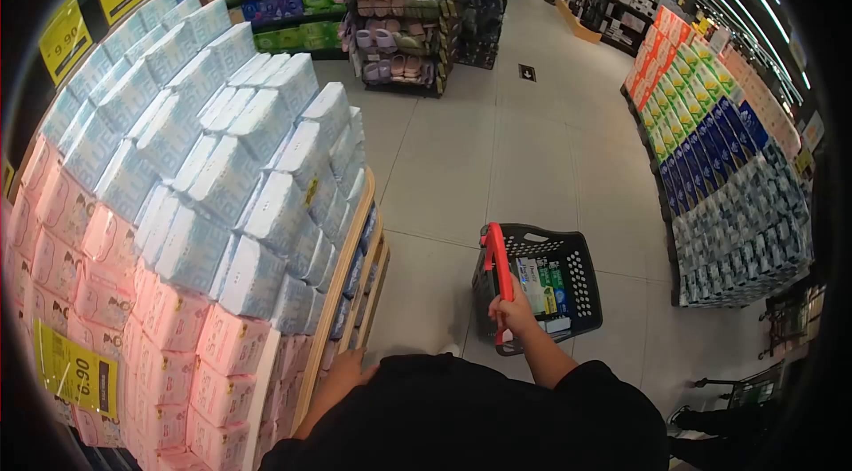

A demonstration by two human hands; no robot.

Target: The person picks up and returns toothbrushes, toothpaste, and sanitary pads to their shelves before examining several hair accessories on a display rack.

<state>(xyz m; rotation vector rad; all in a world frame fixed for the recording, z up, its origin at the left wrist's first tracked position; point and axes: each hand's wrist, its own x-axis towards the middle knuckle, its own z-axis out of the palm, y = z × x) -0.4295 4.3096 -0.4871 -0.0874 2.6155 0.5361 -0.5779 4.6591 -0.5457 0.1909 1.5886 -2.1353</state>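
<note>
My right hand [515,313] is wrapped round the red handle [499,262] of a black shopping basket [581,280]. Inside the basket lie a few packaged goods [543,283] in white, green and yellow, with a pale item near its front end. My left hand [348,372] hangs low beside the wooden edge [342,280] of a display, holding nothing, its fingers a little apart. Stacked on that display are pale blue packs [191,245], with pink packs [169,316] below and to the left.
Yellow price signs [75,369] stand on the stack. Ahead is a slipper rack [399,1] beside the tiled aisle floor [435,169]. Piled boxes and packs [697,116] line the right side. A person's dark-clothed legs [723,422] and a cart [750,387] are at lower right.
</note>
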